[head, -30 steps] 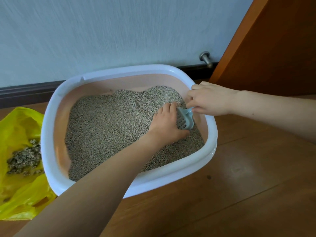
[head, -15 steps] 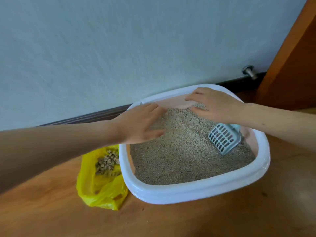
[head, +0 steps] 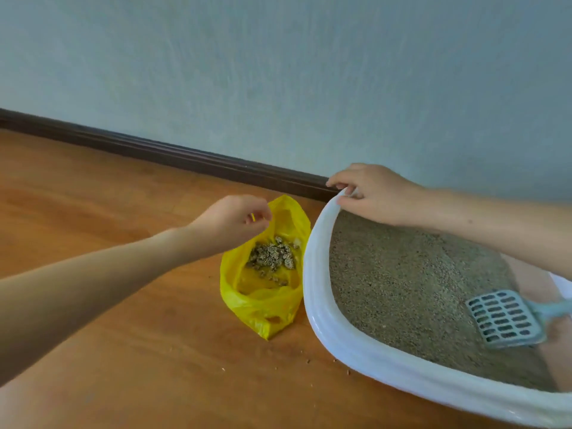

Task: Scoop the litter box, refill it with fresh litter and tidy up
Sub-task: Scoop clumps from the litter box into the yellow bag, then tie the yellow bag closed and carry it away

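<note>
The white-rimmed litter box (head: 318,308) sits on the floor at the right, filled with beige litter (head: 399,280). A pale blue slotted scoop (head: 503,318) lies in the litter near the box's right side, with no hand on it. My right hand (head: 374,193) grips the box's far left rim with fingers curled over the edge. To the left of the box, an open yellow plastic bag (head: 263,305) holds grey clumps (head: 272,258). My left hand (head: 232,221) is at the bag's upper edge, fingers curled, and a sliver of yellow shows between them.
The wooden floor (head: 108,205) runs left and forward, with a few stray litter grains (head: 309,360) near the box's front. A dark baseboard (head: 173,153) and a pale wall stand behind.
My left hand left the litter and went to the yellow bag. My right hand let go of the scoop, which now lies in the litter, and took the box's rim. The view swung left.
</note>
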